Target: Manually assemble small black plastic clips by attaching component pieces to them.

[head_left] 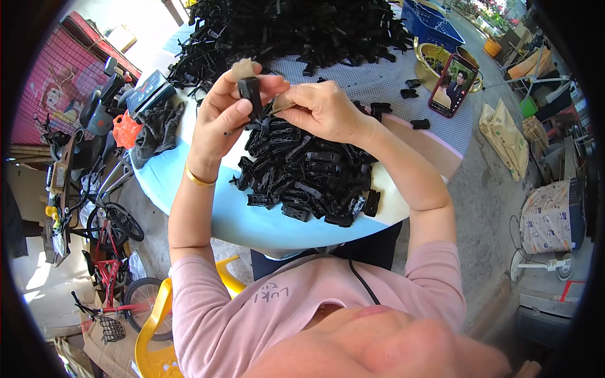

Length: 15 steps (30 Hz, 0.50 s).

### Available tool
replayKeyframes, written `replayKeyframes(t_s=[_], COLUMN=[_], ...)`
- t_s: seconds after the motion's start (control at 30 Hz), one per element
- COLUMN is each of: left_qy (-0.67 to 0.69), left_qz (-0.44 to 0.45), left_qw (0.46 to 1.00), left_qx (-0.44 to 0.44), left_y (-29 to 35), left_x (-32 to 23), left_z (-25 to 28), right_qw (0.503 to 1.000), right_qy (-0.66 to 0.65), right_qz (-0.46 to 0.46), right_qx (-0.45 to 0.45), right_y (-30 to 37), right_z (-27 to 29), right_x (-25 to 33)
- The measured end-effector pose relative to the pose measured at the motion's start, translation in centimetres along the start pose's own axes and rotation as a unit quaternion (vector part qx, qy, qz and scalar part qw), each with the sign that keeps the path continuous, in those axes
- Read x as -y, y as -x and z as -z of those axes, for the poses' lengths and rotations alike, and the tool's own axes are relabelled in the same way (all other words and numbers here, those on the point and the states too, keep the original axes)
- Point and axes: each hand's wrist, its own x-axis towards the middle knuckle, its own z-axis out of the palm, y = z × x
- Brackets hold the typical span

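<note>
1. Left hand (216, 120): the fingers (234, 116) are closed on a single black piece (250, 93), held upright between thumb and fingertips above the desk. The piece is smooth, hard-looking and block-like, with a faint sheen. A beige, cloth-like wrap (242, 68) covers one fingertip.
2. Right hand (331, 113): thumb and forefinger are drawn together just beside the left hand's fingertips. A small tan patch shows at their tips; whether they grip it cannot be told.
3. Left wrist: a plain gold-coloured bangle (200, 179), rounded and shiny.
4. Below the hands: a loose pile of black pieces (302, 170), elongated, ridged and slotted, lying at many angles; some faces reflect light.
5. Desk (183, 192): rounded edge, with pale blue and cream areas; a grey, finely patterned cloth (372, 82) lies across its far part.
6. Far side: a much larger heap of black parts (283, 31), dense and spiky in outline.
7. Right of the heap: a glossy brass-coloured bowl (426, 80), a phone (452, 86) with a lit screen leaning near it, and a blue plastic basket (433, 26) with perforated walls.
8. Left edge: crumpled dark grey fabric (156, 129) beside a thin, wrinkled orange-red bag (125, 129).
</note>
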Motion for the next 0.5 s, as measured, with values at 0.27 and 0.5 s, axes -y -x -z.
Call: replayKeyframes(t_s=[0.27, 0.5], left_qy=[-0.003, 0.019], left_qz=[-0.067, -0.069], left_qw=[0.994, 0.996], left_qx=[0.090, 0.061], left_y=[-0.4, -0.1], left_x=[-0.2, 0.6], left_z=[-0.9, -0.2], right_qw=[0.997, 0.992], right_qy=[0.031, 0.095], right_qz=[0.025, 0.066], right_qx=[-0.065, -0.045], right_y=[0.2, -0.1], right_z=[0.2, -0.1], right_x=[-0.3, -0.2])
